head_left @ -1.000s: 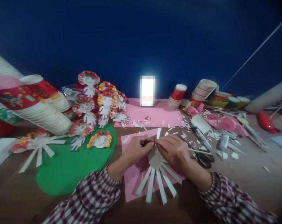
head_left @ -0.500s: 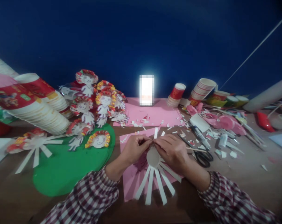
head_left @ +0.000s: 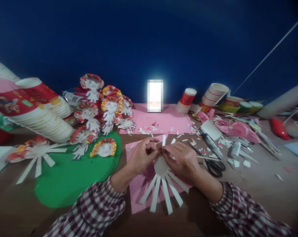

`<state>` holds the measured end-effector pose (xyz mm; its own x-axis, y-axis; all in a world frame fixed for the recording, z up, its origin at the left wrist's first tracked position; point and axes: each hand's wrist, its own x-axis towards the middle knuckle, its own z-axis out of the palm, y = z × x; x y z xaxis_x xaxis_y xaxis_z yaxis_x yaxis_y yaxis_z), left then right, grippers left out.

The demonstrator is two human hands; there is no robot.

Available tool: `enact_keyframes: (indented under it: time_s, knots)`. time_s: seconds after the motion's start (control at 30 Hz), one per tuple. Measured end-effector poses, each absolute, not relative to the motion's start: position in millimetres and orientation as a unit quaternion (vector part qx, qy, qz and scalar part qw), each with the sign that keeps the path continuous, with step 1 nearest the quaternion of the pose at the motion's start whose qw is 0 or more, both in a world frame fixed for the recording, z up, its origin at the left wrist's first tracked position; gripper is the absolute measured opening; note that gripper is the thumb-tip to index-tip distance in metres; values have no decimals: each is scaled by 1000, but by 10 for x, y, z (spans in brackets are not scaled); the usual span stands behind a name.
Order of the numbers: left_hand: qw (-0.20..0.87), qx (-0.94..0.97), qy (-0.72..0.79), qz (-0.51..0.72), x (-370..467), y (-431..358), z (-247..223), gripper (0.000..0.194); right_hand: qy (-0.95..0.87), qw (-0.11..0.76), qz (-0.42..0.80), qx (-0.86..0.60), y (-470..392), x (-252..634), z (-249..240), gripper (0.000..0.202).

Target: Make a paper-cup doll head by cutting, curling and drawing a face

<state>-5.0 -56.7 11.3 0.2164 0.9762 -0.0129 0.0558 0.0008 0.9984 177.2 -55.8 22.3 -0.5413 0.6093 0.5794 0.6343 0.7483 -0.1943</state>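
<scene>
A paper cup (head_left: 161,167) cut into long white strips lies spread like rays, its round base in the middle, over a pink sheet (head_left: 136,197). At its far edge, the fingertips of my left hand (head_left: 141,158) pinch one strip, with a finger raised above the thumb. My right hand (head_left: 182,159) is closed on the same strip from the other side, its fingertips meeting the left ones. The pinched part of the strip is mostly hidden by the fingers. The uncut-looking strips on the near side fan out toward me.
Left, a green sheet (head_left: 72,181) carries paper dolls (head_left: 111,112) with curled hair; another cut cup (head_left: 40,151) and stacked cups (head_left: 42,121) stand near it. Right lie scissors (head_left: 214,167), a marker (head_left: 210,144), scraps and more cups (head_left: 214,95). A bright blurred rectangle (head_left: 155,95) stands behind.
My left fingers have lifted and spread a little above the thumb. The cut cup has tilted slightly, its near strips shifting left and up a bit.
</scene>
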Motion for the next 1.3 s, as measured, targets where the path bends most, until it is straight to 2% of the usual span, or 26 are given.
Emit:
enact_keyframes:
  time_s: [0.23, 0.4, 0.7, 0.9, 1.1, 1.3]
  knots:
    - [540, 563, 467, 416, -34, -554, 54, 27, -893, 273, -18, -358, -570, 1792, 263, 17]
    - [555, 546, 474, 412, -23, -549, 46, 25, -891, 276, -22, -360, -574, 1795, 273, 17]
    - [477, 622, 494, 377, -45, -555, 91, 19, -888, 307, -21, -343, -570, 1802, 239, 14]
    - [509, 600, 498, 364, -50, -571, 121, 18, -890, 298, -20, -344, -581, 1807, 274, 15]
    - [484, 621, 498, 363, -79, -558, 109, 27, -887, 296, -37, -353, -589, 1786, 277, 15]
    - [472, 614, 505, 381, -67, -558, 126, 19, -885, 299, -30, -357, -574, 1788, 225, 14]
